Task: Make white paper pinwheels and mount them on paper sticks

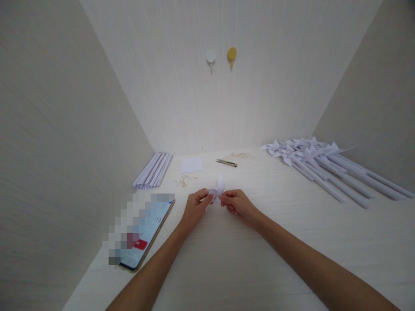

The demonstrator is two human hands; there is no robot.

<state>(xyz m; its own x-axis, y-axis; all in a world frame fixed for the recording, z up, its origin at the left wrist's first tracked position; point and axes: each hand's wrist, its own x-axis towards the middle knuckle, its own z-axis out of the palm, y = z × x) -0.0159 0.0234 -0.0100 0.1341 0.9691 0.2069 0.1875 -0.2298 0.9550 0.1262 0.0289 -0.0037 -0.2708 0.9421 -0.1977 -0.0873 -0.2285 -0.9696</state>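
Observation:
Between my hands, just above the table, is a small piece of white paper with curved, bent parts. My left hand is closed on its left side, thumb on top. At its right edge my right hand pinches the paper between thumb and fingertips. Ahead of the hands lies a utility knife. A flat white paper square rests to its left. Near the left hand are several small pale bits, too small to name.
A phone, partly pixelated, lies at left. Behind it is a stack of rolled paper tubes. Several paper pinwheels on tube sticks lie at right. More pale bits are near the back wall, where white and yellow hooks hang.

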